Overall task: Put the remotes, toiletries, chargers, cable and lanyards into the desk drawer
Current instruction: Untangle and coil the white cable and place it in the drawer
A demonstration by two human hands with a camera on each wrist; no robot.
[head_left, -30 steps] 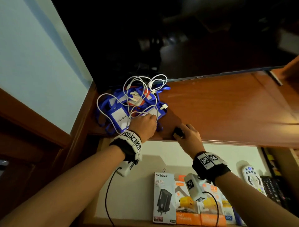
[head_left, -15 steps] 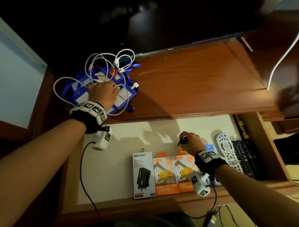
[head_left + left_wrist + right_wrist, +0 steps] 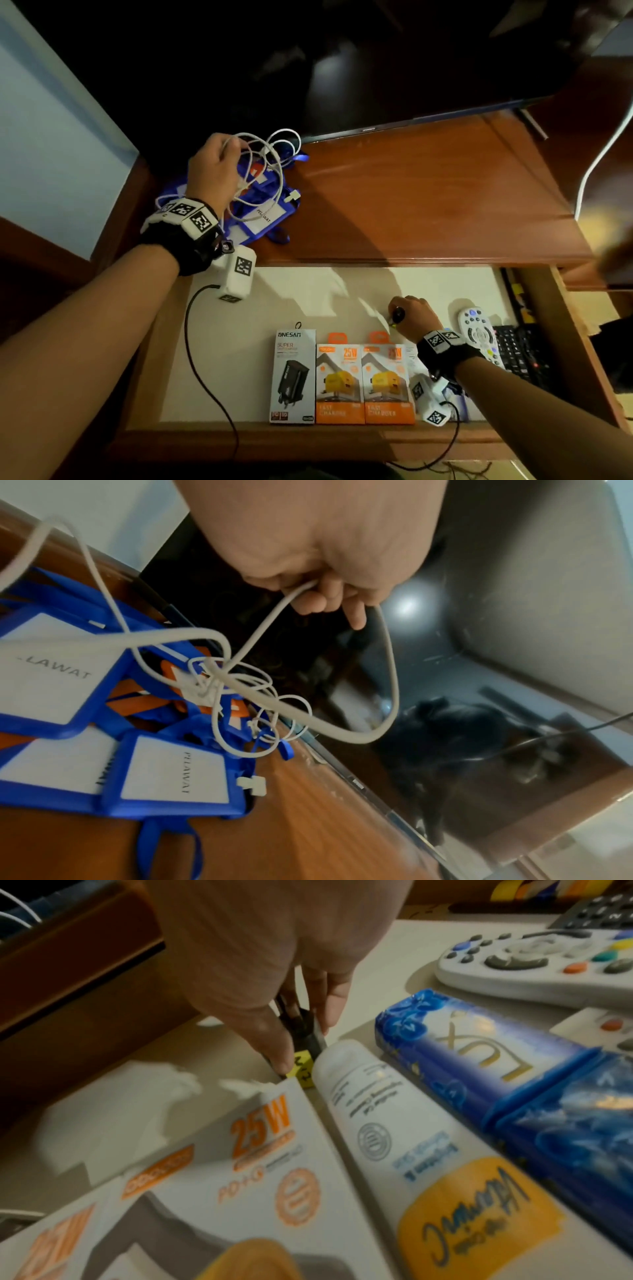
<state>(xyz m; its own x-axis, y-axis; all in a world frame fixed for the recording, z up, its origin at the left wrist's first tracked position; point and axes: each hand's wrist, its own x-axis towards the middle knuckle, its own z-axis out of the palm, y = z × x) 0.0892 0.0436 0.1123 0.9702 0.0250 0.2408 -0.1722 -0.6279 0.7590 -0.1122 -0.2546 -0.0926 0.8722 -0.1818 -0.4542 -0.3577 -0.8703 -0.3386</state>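
Note:
My left hand [image 3: 219,164] [image 3: 329,599] grips a loop of the tangled white cable [image 3: 274,161] [image 3: 387,669] and holds it just above the pile of blue lanyards [image 3: 260,219] [image 3: 174,775] on the desk top. My right hand [image 3: 411,315] [image 3: 301,1042] is down in the open drawer [image 3: 239,325]. It pinches a small black item with a yellow label [image 3: 398,313] [image 3: 304,1034] at the cap end of a white lotion tube [image 3: 394,1123]. Charger boxes [image 3: 339,383] [image 3: 205,1177] lie in a row in the drawer.
A blue soap box [image 3: 479,1064], a white remote [image 3: 478,330] [image 3: 534,964] and a black remote [image 3: 517,353] lie at the drawer's right. A dark TV screen [image 3: 376,68] stands at the back of the wooden desk top [image 3: 428,192]. A wall closes off the left side.
My right hand carried the small black item from the desk edge down into the drawer. My left hand moved back over the lanyards and lifted the white cable.

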